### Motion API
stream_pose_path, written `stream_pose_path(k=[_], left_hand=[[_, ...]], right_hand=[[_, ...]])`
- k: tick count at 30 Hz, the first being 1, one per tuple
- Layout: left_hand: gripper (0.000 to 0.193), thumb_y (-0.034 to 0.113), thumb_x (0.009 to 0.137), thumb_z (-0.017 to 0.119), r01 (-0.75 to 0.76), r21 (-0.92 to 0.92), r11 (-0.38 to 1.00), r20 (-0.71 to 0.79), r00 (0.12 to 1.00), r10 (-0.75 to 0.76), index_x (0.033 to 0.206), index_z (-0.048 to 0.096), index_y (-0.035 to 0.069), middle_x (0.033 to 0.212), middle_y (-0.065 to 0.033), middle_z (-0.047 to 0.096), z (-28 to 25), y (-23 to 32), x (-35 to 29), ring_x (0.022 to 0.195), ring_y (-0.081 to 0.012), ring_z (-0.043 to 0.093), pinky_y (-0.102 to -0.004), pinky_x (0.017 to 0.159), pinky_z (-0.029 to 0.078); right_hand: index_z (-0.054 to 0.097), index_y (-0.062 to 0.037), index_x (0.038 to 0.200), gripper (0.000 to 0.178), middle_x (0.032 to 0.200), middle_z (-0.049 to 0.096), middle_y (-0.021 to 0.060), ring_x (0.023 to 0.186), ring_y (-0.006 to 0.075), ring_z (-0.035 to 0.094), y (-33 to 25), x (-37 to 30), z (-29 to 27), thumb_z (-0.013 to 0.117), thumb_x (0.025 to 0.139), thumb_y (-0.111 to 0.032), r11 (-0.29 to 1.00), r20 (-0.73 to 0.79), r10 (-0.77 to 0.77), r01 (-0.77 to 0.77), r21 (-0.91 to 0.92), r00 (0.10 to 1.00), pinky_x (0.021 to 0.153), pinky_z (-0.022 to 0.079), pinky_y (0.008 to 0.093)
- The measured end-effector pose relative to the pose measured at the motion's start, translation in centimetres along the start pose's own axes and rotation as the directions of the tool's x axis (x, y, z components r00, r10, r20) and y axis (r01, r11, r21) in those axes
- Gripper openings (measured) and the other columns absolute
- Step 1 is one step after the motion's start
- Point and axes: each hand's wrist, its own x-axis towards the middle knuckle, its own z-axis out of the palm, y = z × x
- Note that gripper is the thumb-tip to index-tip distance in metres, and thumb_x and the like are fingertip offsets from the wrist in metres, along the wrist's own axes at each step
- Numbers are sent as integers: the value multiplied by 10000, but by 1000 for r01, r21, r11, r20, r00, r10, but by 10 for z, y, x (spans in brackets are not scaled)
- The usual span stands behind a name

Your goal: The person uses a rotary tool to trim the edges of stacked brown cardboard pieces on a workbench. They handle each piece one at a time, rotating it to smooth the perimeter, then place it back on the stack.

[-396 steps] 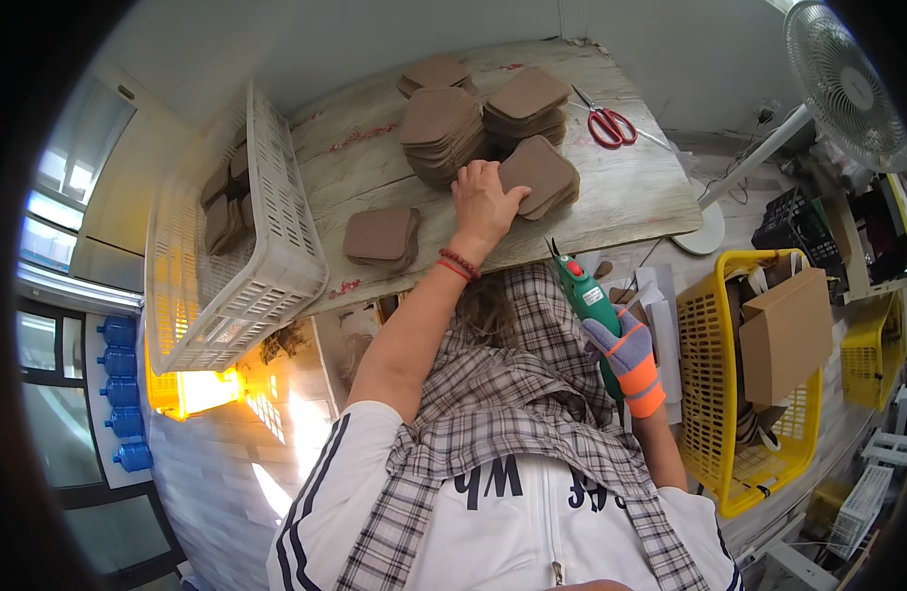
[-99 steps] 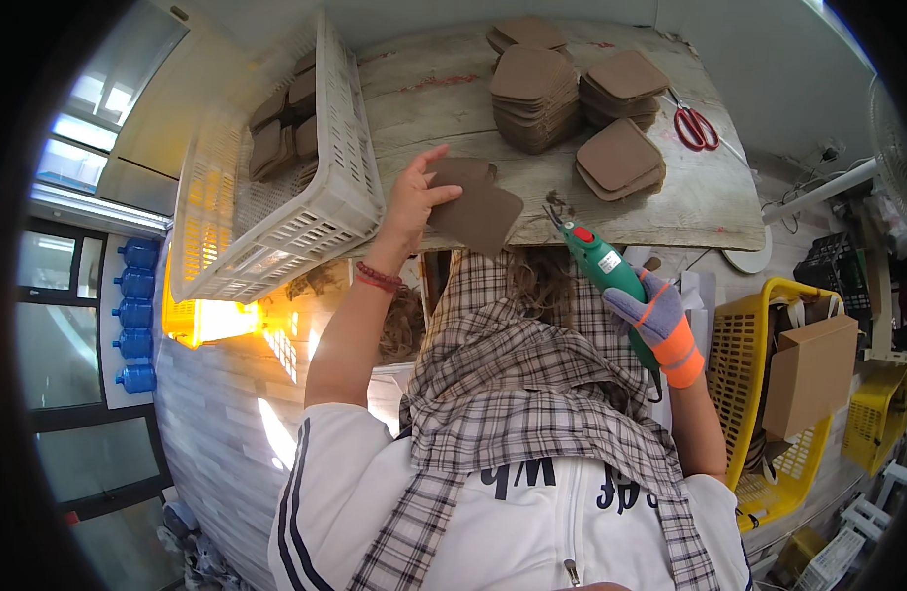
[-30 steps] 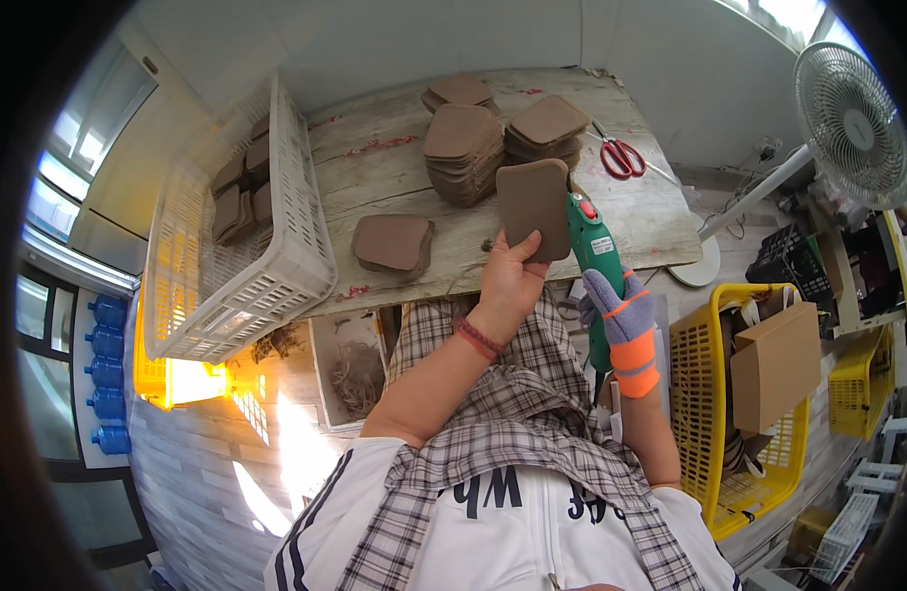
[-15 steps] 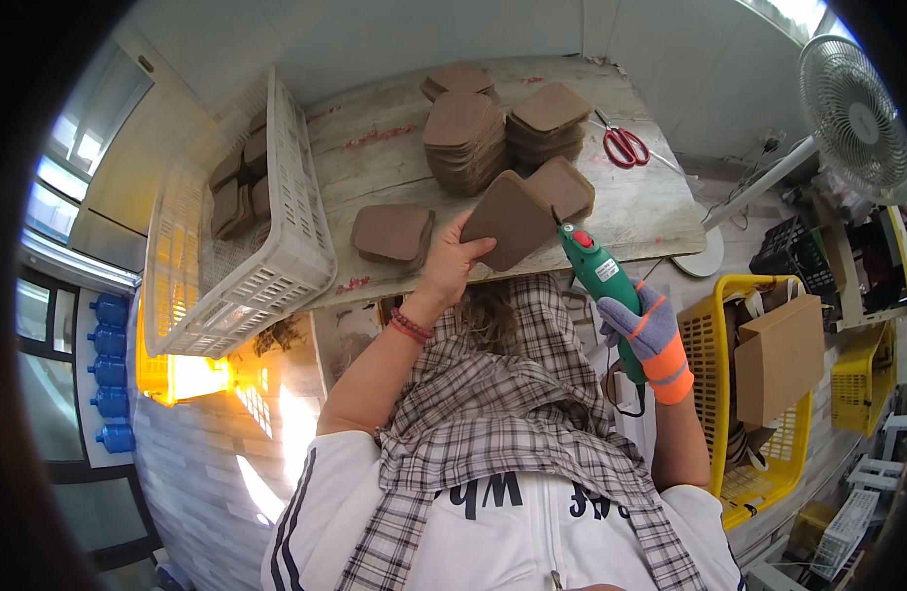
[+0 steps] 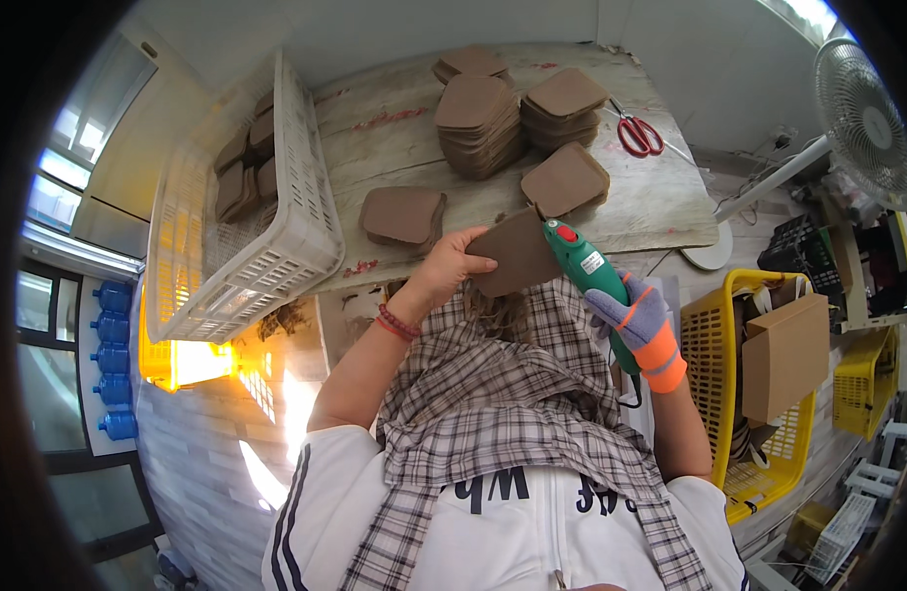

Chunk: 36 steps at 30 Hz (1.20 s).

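Note:
My left hand (image 5: 448, 268), bare with a red bead bracelet, pinches the left edge of a brown rounded pad (image 5: 518, 258) between thumb and fingers. The pad hangs tilted over the table's front edge. My right hand (image 5: 626, 313), in a grey and orange glove, wraps round a green handheld power tool (image 5: 583, 258) with a red button. Its narrow tip meets the pad's upper right edge; whether it touches I cannot tell. Beyond my hands lie a low stack of pads (image 5: 564, 180) on the right and another stack (image 5: 402, 214) on the left.
Taller pad stacks (image 5: 476, 123) stand farther back on the worn table (image 5: 375, 153). Red-handled scissors (image 5: 639, 136) lie at the right. A white crate (image 5: 311, 227) holding pads leans at the left. Right of me are a yellow basket (image 5: 708, 394) with a cardboard box (image 5: 783, 360) and a fan (image 5: 862, 118).
The pad has come nearer to me and tips more toward flat. The tool has moved slightly left, and its tip is now at the pad's upper right edge.

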Motion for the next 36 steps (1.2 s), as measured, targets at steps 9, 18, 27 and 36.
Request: stream_pose_path(k=[9, 18, 27, 36], left_hand=[[184, -31, 774, 656, -180, 310, 934, -119, 967, 226, 926, 563, 15, 865, -4, 615, -24, 17, -6, 782, -66, 576, -215, 697, 487], [187, -37, 769, 664, -202, 193, 960, -153, 960, 233, 935, 600, 17, 815, -11, 639, -31, 20, -8, 728, -69, 601, -210, 652, 505], [198, -40, 771, 652, -158, 267, 951, -36, 984, 173, 953, 599, 16, 860, -6, 635, -26, 10, -6, 776, -75, 599, -219, 707, 500], [435, -71, 725, 659, -75, 273, 959, 62, 996, 61, 1123, 521, 39, 902, -27, 622, -17, 9, -12, 813, -90, 592, -226, 736, 482]], right_hand=[[584, 18, 1046, 365, 724, 602, 14, 579, 62, 543, 1, -4, -4, 720, 815, -229, 997, 113, 77, -75, -21, 991, 506, 452, 210], [595, -8, 1033, 345, 726, 591, -5, 591, 46, 520, 8, -8, 1, 730, 809, -233, 993, 146, 109, -102, -55, 983, 517, 421, 195], [600, -10, 1044, 394, 696, 589, -10, 541, 34, 509, 15, -3, 7, 742, 796, -280, 985, 160, 99, -74, -156, 982, 477, 403, 187], [597, -12, 1097, 439, 713, 604, -7, 544, 32, 519, -1, 7, 25, 741, 796, -299, 987, 226, 83, -49, -152, 971, 481, 420, 177]])
